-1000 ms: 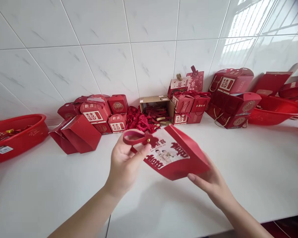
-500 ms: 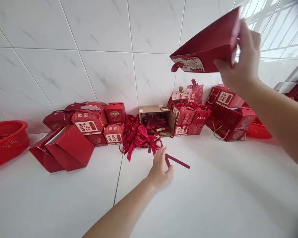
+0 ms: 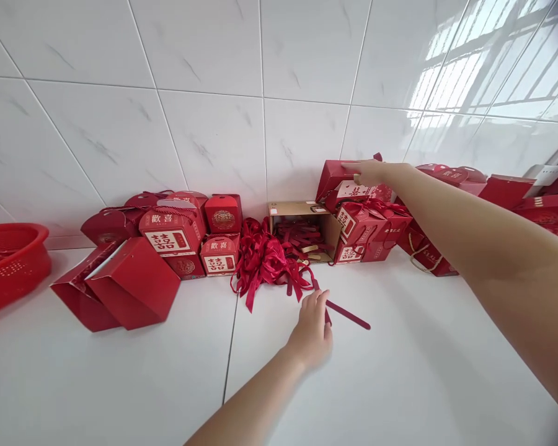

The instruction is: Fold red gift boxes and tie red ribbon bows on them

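Note:
My right hand point(image 3: 369, 172) is at the wall, its fingers over the top edge of a red gift box point(image 3: 331, 176) and its thumb in front. This box stands on top of a small stack of red gift boxes point(image 3: 369, 223) tied with ribbon. Low on the white surface, my left hand point(image 3: 312, 328) has its fingers curled at some dark red strips point(image 3: 348, 314). One strip sticks out to the right of the fingers; part of the strips is hidden under the hand.
A cardboard box point(image 3: 332, 232) lies on its side with dark red strips inside. Beside it is a heap of red ribbons point(image 3: 265, 257). Red gift boxes point(image 3: 167, 232) and two slanted red boxes point(image 3: 137, 282) stand left. A red plastic basket point(image 3: 16, 266) is at the far left.
My right hand has lowered the red gift box from the air onto the stack by the wall. My left hand has closed in on the strips. The view has turned slightly.

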`<state>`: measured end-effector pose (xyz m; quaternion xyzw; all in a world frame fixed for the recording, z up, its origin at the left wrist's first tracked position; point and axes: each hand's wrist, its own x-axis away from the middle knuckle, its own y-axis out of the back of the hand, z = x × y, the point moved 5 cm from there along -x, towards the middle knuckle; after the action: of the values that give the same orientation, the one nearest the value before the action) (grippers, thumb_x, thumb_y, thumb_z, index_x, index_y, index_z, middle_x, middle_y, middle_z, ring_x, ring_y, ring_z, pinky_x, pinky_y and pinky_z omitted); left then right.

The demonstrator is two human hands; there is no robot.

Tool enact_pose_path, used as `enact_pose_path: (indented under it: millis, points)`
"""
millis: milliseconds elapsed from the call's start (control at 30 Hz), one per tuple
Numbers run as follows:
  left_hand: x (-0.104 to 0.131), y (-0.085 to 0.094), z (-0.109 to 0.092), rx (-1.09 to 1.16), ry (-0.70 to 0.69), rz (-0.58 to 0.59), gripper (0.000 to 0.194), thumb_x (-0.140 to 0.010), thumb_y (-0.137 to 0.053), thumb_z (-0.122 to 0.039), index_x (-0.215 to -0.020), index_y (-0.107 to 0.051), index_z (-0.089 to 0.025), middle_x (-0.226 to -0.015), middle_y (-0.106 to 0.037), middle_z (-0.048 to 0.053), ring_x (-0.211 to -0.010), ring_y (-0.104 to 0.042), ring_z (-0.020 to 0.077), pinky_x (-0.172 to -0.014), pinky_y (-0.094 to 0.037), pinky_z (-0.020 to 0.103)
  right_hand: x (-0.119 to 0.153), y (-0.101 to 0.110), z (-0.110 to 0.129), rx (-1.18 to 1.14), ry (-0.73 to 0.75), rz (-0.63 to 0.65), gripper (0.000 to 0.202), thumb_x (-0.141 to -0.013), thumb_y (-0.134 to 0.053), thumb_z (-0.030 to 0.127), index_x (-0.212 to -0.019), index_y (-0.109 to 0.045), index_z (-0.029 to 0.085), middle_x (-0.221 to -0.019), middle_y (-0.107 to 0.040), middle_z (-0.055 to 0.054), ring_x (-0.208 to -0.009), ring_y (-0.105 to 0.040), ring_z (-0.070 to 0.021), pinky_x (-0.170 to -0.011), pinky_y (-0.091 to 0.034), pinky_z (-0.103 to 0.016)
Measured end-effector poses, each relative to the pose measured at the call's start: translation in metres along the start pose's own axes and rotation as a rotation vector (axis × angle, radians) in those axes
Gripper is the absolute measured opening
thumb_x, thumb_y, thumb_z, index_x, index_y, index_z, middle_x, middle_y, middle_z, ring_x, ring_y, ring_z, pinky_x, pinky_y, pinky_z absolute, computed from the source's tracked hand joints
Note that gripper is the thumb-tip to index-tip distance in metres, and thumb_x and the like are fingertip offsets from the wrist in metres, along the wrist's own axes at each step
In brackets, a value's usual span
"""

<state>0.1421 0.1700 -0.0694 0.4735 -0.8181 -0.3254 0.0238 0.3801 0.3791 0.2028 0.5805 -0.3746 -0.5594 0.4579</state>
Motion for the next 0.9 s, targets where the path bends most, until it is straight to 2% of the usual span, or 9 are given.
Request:
enact_pose_path:
  millis: [133,267,467,567,633,700,733,800,900]
  points:
    - [0.000,0.001,0.001,0.010,0.013,0.002,0.069,-0.080,-0.050,-0.005,-0.144,-0.032,-0.023,-0.149,-0.035,0.015,-0.143,-0.027,0.0308,-0.117,-0.029,0.056,0.008,0.009,-0.010,0.027,-0.002,-0.029,0.054,-0.082,-0.067,0.021,-0.135,-0.053,0.017,-0.148,-0.040,-0.020,-0.137,-0.031,-0.0454,-0.102,-0.030,-0.069]
    - [0.000,0.002,0.000,0.015,0.024,0.000,0.068,-0.081,-0.050,-0.005,-0.144,-0.032,-0.023,-0.150,-0.034,0.015,-0.144,-0.026,0.0304,-0.116,-0.030,0.056,0.032,0.031,-0.014,0.019,-0.026,-0.089,0.053,-0.090,-0.045,0.010,-0.141,-0.038,0.001,-0.149,-0.028,-0.029,-0.142,-0.021,-0.0388,-0.104,-0.029,-0.058]
    - [0.002,0.004,0.000,-0.019,0.023,-0.031,0.068,-0.081,-0.049,-0.005,-0.143,-0.032,-0.024,-0.150,-0.035,0.015,-0.143,-0.030,0.0288,-0.114,-0.035,0.053,0.103,0.045,-0.003,-0.003,-0.083,-0.217,0.070,-0.078,-0.049,0.000,-0.146,-0.033,0.004,-0.151,-0.025,-0.032,-0.140,-0.018,-0.0474,-0.100,-0.028,-0.066]
    - [0.003,0.004,-0.004,-0.069,-0.001,-0.071,0.064,-0.081,-0.049,-0.006,-0.141,-0.035,-0.022,-0.146,-0.041,0.015,-0.139,-0.036,0.0284,-0.111,-0.038,0.051,0.167,0.011,0.025,-0.019,-0.037,-0.339,0.066,-0.081,-0.050,0.006,-0.145,-0.034,0.004,-0.150,-0.029,-0.029,-0.142,-0.020,-0.0418,-0.109,-0.025,-0.062]
    - [0.004,0.006,-0.009,-0.125,-0.021,-0.114,0.060,-0.079,-0.050,-0.006,-0.137,-0.041,-0.022,-0.143,-0.045,0.015,-0.137,-0.039,0.0292,-0.111,-0.037,0.052,0.216,-0.032,0.052,-0.051,0.069,-0.352,0.050,-0.085,-0.051,0.012,-0.135,-0.047,0.012,-0.143,-0.042,-0.021,-0.139,-0.032,-0.0331,-0.113,-0.029,-0.053]
    - [0.003,0.014,-0.013,-0.203,-0.034,-0.185,0.056,-0.077,-0.053,-0.007,-0.131,-0.047,-0.022,-0.141,-0.048,0.014,-0.135,-0.039,0.0309,-0.111,-0.034,0.053,0.264,-0.080,0.082,-0.175,0.292,-0.318,0.039,-0.087,-0.053,0.021,-0.126,-0.054,0.018,-0.139,-0.048,-0.017,-0.133,-0.040,-0.0328,-0.109,-0.037,-0.053]
    - [0.002,0.022,-0.015,-0.250,-0.033,-0.234,0.055,-0.076,-0.055,-0.008,-0.129,-0.048,-0.022,-0.140,-0.048,0.014,-0.135,-0.039,0.0321,-0.111,-0.033,0.054,0.284,-0.104,0.092,-0.226,0.320,-0.279,0.037,-0.088,-0.053,0.023,-0.125,-0.054,0.021,-0.140,-0.048,-0.016,-0.132,-0.041,-0.0324,-0.106,-0.041,-0.052]
    - [0.000,0.047,-0.015,-0.354,-0.009,-0.357,0.050,-0.077,-0.056,-0.011,-0.126,-0.050,-0.022,-0.141,-0.045,0.015,-0.135,-0.037,0.0341,-0.112,-0.029,0.055,0.313,-0.141,0.106,-0.322,0.323,-0.219,0.035,-0.089,-0.051,0.024,-0.125,-0.054,0.024,-0.141,-0.048,-0.013,-0.133,-0.041,-0.0318,-0.103,-0.045,-0.052]
    - [0.004,0.109,-0.008,-0.517,0.063,-0.566,0.041,-0.083,-0.053,-0.018,-0.124,-0.049,-0.020,-0.142,-0.044,0.016,-0.135,-0.036,0.0337,-0.113,-0.025,0.054,0.331,-0.172,0.116,-0.425,0.298,-0.147,0.035,-0.090,-0.049,0.022,-0.124,-0.055,0.027,-0.139,-0.051,-0.011,-0.132,-0.045,-0.0301,-0.103,-0.047,-0.051]
